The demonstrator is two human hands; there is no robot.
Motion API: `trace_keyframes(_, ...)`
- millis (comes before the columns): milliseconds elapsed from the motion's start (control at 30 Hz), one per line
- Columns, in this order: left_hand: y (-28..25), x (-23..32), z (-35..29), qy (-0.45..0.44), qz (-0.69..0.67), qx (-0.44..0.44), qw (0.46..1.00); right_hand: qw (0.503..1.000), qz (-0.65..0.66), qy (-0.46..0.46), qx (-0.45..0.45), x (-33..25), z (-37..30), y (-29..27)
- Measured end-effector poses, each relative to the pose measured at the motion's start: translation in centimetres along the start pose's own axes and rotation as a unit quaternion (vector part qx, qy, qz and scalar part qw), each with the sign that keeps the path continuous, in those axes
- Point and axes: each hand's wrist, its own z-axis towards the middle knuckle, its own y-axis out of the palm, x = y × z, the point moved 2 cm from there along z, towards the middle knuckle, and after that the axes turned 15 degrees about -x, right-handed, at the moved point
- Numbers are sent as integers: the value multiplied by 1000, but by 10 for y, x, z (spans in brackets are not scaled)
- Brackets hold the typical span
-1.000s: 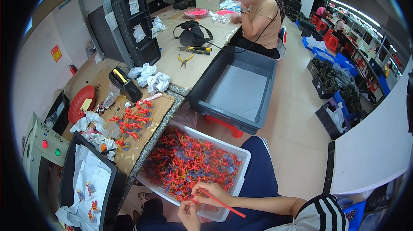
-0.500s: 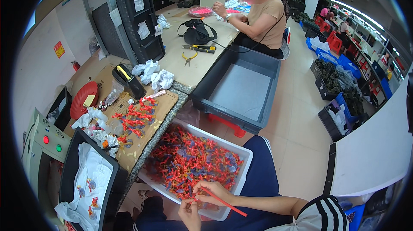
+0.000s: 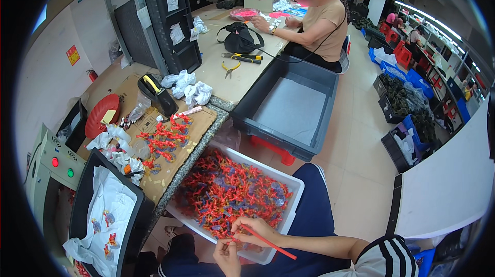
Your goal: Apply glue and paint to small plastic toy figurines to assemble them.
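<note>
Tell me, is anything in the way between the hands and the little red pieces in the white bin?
Nothing visible is. The right hand, holding a red stick, and the left hand rest at the white bin's near edge, right on the red pieces.

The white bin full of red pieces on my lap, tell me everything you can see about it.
The white bin is a shallow rectangular tub, plastic by its look, tilted across the person's lap beside the workbench edge. It is heaped with small red plastic pieces mixed with some bluish-purple ones. The right hand rests on its near rim holding a thin red rod; the left hand is just below that rim.
</note>
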Motion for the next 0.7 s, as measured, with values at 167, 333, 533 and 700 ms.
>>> trace_keyframes(167,-4,-7,-2,10,4,19,1000,1000,3,15,-13,-8,2,0)
trace_keyframes(333,-7,-27,2,-11,-95,28,995,1000,11,-4,-3,-12,5,1)
trace_keyframes(533,-10,-33,4,-22,-82,10,996,1000,23,10,-13,-5,6,-2)
trace_keyframes(700,-6,-24,5,-23,-88,10,996,1000,26,4,-2,-2,5,-2)
